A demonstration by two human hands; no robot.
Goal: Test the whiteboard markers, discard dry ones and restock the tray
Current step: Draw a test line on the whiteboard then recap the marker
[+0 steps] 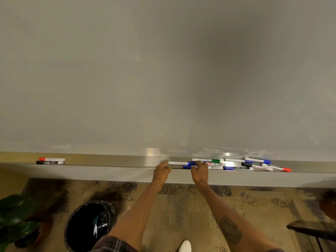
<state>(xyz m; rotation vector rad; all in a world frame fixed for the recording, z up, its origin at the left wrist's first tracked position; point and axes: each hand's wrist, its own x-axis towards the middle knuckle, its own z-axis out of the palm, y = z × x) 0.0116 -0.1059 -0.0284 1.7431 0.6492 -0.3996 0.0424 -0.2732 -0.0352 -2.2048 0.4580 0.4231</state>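
A long metal tray (pixel 127 161) runs along the foot of the whiteboard (pixel 163 70). My left hand (pixel 161 172) pinches the white barrel end of a blue-capped marker (pixel 179 163) just above the tray. My right hand (pixel 200 173) curls its fingers round the same marker's blue cap. A second blue marker (pixel 187 167) lies in the tray under my right hand. To the right, several markers (pixel 254 163) lie in a loose pile, with green, blue, black and red caps. Far left in the tray lie a red marker (pixel 52 159) and a black marker (pixel 50 162).
A black-lined bin (pixel 89 224) stands on the floor below left, with a few markers inside. A leafy plant (pixel 16 213) stands at the far left. A dark piece of furniture (pixel 311 231) juts in at lower right. My white shoe (pixel 185 246) shows at the bottom.
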